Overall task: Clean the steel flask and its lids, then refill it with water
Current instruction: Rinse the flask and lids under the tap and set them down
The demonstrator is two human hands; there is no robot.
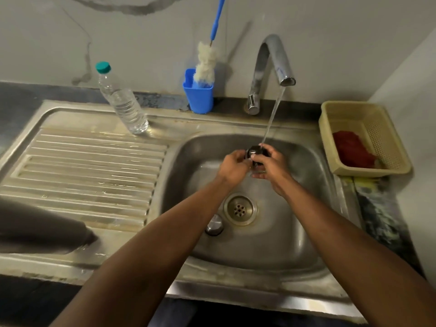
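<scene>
- The step in hand looks like the rinsing of one lid: both hands hold a small dark lid (256, 155) under the water stream (273, 114) that falls from the tap (273, 60), over the far part of the sink (306, 244).
- The left hand (232, 167) pinches the lid from the left side, its fingers curled onto it.
- The right hand (271, 166) grips the lid from the right and from below, fingers curled around it; how firm the grip is, I cannot tell.
- Both forearms reach from the near edge and meet over the middle of the sink.
- A second, round steel lid (214, 224) lies in the sink, near, just left of the drain (240, 209).
- The flask (47, 230) seems to be the dark blurred body lying on the draining board (94, 173) at the near left; it is too blurred to be sure.
- A brush (205, 64) stands in a blue cup (199, 97) behind the sink, left of the tap.
- Next, I think, the lid needs turning under the stream so that all sides get water, then a place to put it down before the steel lid is taken.
</scene>
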